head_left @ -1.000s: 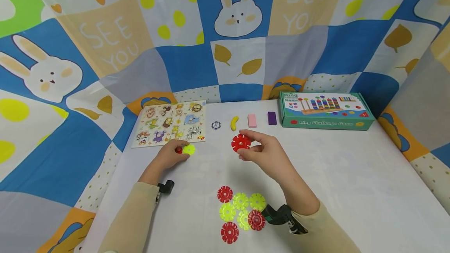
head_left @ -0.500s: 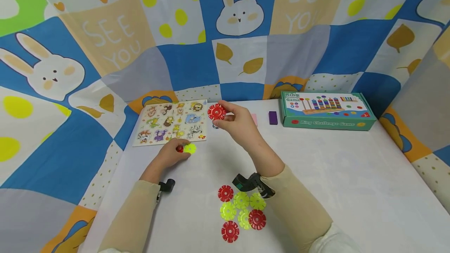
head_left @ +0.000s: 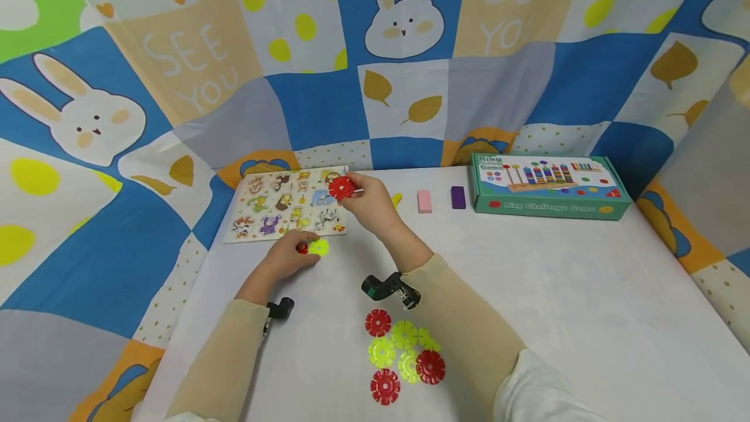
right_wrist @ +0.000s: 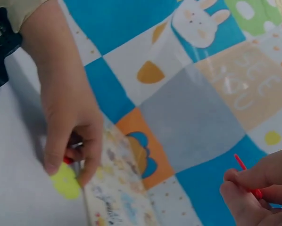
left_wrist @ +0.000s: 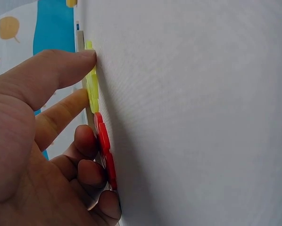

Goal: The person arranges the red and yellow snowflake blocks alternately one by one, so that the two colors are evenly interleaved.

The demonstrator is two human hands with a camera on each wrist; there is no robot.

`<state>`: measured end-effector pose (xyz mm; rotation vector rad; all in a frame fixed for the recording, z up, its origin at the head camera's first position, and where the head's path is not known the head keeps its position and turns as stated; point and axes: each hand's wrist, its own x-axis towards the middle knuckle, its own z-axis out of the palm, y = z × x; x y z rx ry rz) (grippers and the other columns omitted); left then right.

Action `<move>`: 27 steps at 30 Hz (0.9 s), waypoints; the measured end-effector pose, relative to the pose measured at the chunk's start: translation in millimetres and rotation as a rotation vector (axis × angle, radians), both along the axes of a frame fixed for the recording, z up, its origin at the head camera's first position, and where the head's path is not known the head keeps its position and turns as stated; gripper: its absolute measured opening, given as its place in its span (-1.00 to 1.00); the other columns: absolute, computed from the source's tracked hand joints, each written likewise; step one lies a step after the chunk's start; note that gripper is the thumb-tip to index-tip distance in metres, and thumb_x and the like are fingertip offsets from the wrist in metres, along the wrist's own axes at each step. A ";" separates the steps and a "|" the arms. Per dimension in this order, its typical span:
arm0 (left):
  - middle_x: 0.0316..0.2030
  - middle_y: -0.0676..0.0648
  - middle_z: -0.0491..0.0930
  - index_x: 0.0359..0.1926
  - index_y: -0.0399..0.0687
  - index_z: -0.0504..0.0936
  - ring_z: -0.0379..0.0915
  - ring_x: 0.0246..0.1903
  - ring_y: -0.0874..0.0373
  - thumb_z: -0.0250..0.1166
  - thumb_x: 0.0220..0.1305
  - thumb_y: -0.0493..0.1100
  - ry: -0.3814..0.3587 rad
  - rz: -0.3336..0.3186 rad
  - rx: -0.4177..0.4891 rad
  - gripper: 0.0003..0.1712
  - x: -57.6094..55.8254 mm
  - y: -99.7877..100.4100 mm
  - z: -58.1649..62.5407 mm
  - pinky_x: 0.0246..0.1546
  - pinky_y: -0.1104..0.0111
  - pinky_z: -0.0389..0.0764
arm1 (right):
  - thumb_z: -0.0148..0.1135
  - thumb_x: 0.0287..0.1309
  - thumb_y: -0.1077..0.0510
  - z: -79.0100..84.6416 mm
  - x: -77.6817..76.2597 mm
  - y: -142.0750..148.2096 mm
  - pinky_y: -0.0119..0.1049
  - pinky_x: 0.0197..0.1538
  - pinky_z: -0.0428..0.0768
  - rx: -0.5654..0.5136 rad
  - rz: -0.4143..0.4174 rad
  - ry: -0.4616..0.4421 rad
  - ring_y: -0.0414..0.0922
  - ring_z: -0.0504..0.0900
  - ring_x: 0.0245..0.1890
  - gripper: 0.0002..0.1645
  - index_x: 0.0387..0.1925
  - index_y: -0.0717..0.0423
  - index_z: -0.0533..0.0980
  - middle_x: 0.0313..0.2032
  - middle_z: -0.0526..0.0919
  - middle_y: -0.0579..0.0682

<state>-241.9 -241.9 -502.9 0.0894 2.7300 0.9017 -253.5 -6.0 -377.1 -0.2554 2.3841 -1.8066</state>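
My left hand (head_left: pixel 286 258) rests low over the table by the animal puzzle board's near edge. Its thumb and index finger grip a yellow notched plastic disc (left_wrist: pixel 92 92); a red notched disc (left_wrist: pixel 105 150) sits right beside it under the other fingers, mostly hidden in the head view. My right hand (head_left: pixel 370 204) is raised over the board's right side, pinching another red notched disc (head_left: pixel 340 188) between thumb and fingers. In the right wrist view this disc (right_wrist: pixel 240 161) appears edge-on. Several loose red and yellow discs (head_left: pixel 382 351) lie on the table nearer me.
The animal puzzle board (head_left: pixel 258 223) lies at the back left. A yellow banana piece (head_left: pixel 397 200), partly behind my right hand, a pink block (head_left: pixel 424 201) and a purple block (head_left: pixel 458 197) line the back. A green game box (head_left: pixel 551 207) stands at back right, before a patterned curtain (head_left: pixel 410 109).
My right hand has carried its red disc left and away from me, from mid-table to over the puzzle board. My left hand stays in place with the yellow disc.
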 end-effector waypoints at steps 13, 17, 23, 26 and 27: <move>0.05 -0.07 0.44 0.13 0.08 0.56 0.30 -0.04 0.03 0.42 0.07 -0.01 0.048 -0.031 -0.006 -0.44 -2.8 -2.2 0.0 0.05 0.08 0.35 | 0.31 0.02 0.26 -66.4 -3.9 -19.4 -0.32 -0.11 0.53 0.258 0.049 -0.063 -0.11 0.47 -0.11 -0.36 0.21 0.10 0.44 -0.01 0.53 0.02; 0.02 -0.06 0.45 0.14 0.09 0.55 0.30 -0.06 0.04 0.42 0.07 -0.01 0.049 -0.035 -0.009 -0.44 -1.9 -2.4 0.2 0.03 0.09 0.35 | 0.35 -0.01 0.23 -89.2 0.0 -20.5 -0.25 0.00 0.48 0.332 0.077 -0.080 -0.10 0.46 -0.05 -0.38 0.17 0.09 0.47 0.02 0.54 0.01; -0.03 -0.04 0.44 0.13 0.10 0.56 0.29 -0.10 0.04 0.42 0.07 0.00 0.047 -0.027 -0.011 -0.45 -2.8 -2.3 -1.0 -0.01 0.12 0.36 | 0.40 -0.05 0.15 -111.5 7.8 -21.7 -0.21 0.00 0.45 0.487 0.075 -0.076 -0.09 0.47 -0.11 -0.39 0.12 0.10 0.50 -0.05 0.57 0.00; 0.00 -0.05 0.44 0.13 0.10 0.56 0.28 -0.09 0.04 0.42 0.07 -0.01 0.047 -0.023 -0.008 -0.45 -2.9 -1.8 -0.7 -0.01 0.12 0.35 | 0.43 -0.06 0.12 -116.8 8.7 -23.0 -0.20 -0.02 0.47 0.540 0.066 -0.049 -0.08 0.47 -0.14 -0.40 0.10 0.10 0.51 -0.09 0.56 0.01; 0.01 -0.05 0.43 0.13 0.10 0.55 0.29 -0.08 0.04 0.42 0.07 -0.01 0.046 -0.020 -0.007 -0.45 -2.8 -1.8 -0.6 0.01 0.12 0.35 | 0.44 -0.07 0.12 -117.7 8.8 -23.4 -0.20 -0.02 0.47 0.547 0.060 -0.043 -0.08 0.47 -0.15 -0.39 0.09 0.10 0.51 -0.10 0.55 0.01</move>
